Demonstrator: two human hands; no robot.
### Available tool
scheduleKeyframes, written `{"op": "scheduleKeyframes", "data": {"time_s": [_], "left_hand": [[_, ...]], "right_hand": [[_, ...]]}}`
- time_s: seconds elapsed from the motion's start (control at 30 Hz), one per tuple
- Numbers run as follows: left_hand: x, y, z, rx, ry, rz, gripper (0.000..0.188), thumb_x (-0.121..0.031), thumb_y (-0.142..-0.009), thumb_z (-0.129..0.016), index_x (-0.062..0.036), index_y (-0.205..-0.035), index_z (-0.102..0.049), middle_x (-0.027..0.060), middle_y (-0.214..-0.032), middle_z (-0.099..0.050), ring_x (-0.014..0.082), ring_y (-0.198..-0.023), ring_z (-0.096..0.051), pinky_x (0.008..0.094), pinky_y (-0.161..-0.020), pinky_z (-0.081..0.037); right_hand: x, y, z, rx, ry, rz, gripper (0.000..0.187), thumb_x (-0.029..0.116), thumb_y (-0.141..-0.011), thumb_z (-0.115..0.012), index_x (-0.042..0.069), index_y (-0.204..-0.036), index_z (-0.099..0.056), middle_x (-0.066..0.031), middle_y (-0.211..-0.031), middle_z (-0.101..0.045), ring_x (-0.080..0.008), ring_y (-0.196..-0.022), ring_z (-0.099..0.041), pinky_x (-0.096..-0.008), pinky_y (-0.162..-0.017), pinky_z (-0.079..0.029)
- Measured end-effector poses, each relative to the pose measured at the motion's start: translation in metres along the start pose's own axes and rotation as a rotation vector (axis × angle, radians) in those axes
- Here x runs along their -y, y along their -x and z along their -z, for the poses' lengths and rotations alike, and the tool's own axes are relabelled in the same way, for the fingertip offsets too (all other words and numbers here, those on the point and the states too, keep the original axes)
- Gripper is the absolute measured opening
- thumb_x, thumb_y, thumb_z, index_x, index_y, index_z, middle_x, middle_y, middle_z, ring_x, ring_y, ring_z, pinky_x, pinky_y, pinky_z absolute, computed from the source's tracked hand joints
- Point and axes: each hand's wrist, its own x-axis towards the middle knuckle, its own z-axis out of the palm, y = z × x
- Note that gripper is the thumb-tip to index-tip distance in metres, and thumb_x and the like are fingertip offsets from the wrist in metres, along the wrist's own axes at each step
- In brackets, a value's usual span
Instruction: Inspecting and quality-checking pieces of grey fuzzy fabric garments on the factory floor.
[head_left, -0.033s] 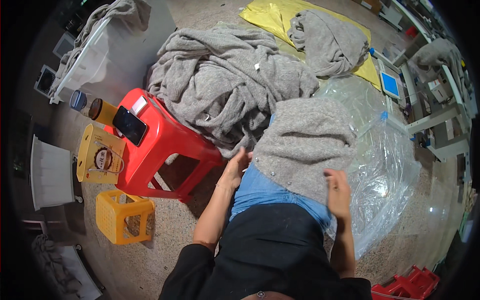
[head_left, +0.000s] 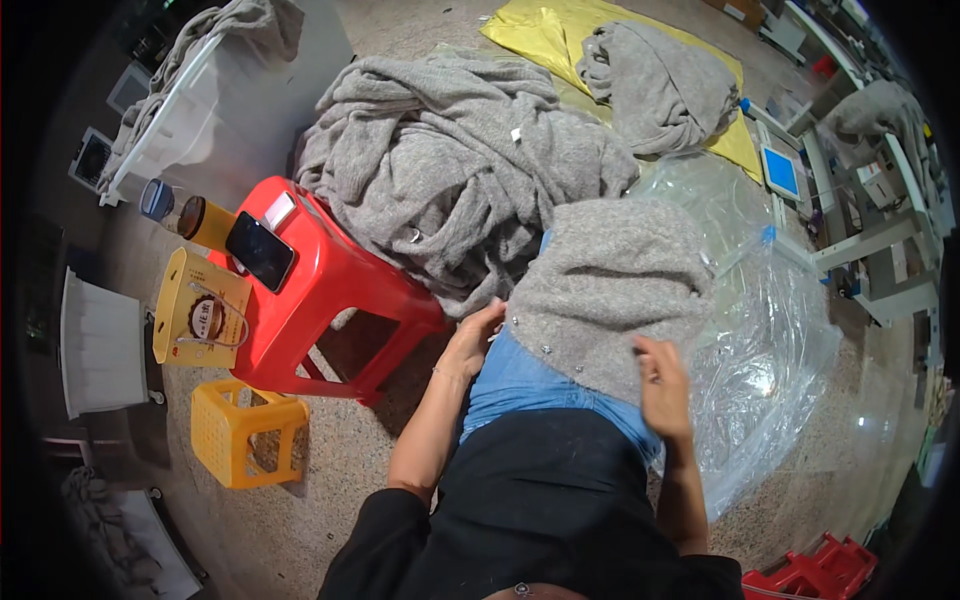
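Observation:
A grey knitted garment point(head_left: 622, 260) with small shiny buttons along its lower edge lies spread over my lap, on my blue jeans point(head_left: 503, 375). At its left edge is my left hand point(head_left: 475, 338), fingers mostly stretched out and nothing clear in them; whether they touch the knit is hard to tell. My right hand point(head_left: 664, 385) is above the garment's lower right part with fingers curled in. Anything held there is too small or hidden to name.
A heap of grey knitwear point(head_left: 450, 150) lies ahead. On the left, a red stool point(head_left: 310, 300) bears a phone point(head_left: 260, 250), beside a yellow stool point(head_left: 240, 425). Clear plastic sheeting point(head_left: 770, 370) covers floor at right. More knitwear point(head_left: 660, 85) rests on a yellow sheet point(head_left: 525, 25).
My right hand has moved slightly left over the garment, its fingers more curled. My left hand has barely shifted, and the garment stays on my lap.

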Motion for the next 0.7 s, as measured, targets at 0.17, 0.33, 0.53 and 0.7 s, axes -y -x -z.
{"op": "scheduleKeyframes", "data": {"time_s": [0.17, 0.33, 0.53, 0.7], "left_hand": [[-0.006, 0.003, -0.011, 0.131, 0.125, -0.268, 0.016, -0.005, -0.081, -0.065, -0.0089, -0.096, -0.059, -0.0012, -0.081, -0.059, 0.0079, -0.07, -0.054, 0.0186, -0.063, -0.042], [-0.014, 0.016, -0.02, 0.128, 0.178, -0.355, 0.02, 0.0, -0.083, -0.061, -0.0014, -0.103, -0.058, 0.0014, -0.078, -0.058, 0.0086, -0.062, -0.054, 0.0195, -0.055, -0.044], [-0.016, 0.021, -0.03, 0.141, 0.191, -0.313, 0.011, -0.005, -0.087, -0.058, -0.0015, -0.097, -0.06, 0.0004, -0.074, -0.057, 0.009, -0.062, -0.054, 0.0195, -0.054, -0.043], [-0.015, 0.02, -0.028, 0.156, 0.165, -0.241, 0.015, -0.017, -0.09, -0.059, -0.0105, -0.079, -0.051, -0.0013, -0.065, -0.051, 0.0106, -0.051, -0.049, 0.0202, -0.045, -0.039]], "right_hand": [[0.025, -0.016, -0.047, 0.159, -0.01, 0.047, 0.033, 0.004, -0.085, -0.057, 0.01, -0.117, -0.057, -0.0133, -0.093, -0.059, -0.022, -0.077, -0.061, -0.0303, -0.067, -0.048], [0.018, -0.015, -0.058, 0.156, 0.029, 0.049, 0.04, 0.004, -0.081, -0.062, 0.01, -0.12, -0.055, -0.0145, -0.101, -0.061, -0.0275, -0.086, -0.065, -0.0337, -0.07, -0.049], [0.012, -0.013, -0.059, 0.147, 0.019, 0.05, 0.042, 0.004, -0.079, -0.063, 0.01, -0.12, -0.055, -0.0141, -0.101, -0.061, -0.0268, -0.08, -0.063, -0.0335, -0.069, -0.049], [0.01, -0.013, -0.059, 0.159, 0.051, 0.001, 0.046, 0.002, -0.076, -0.063, 0.011, -0.12, -0.055, -0.0135, -0.102, -0.06, -0.0263, -0.077, -0.06, -0.0338, -0.068, -0.048]]}}
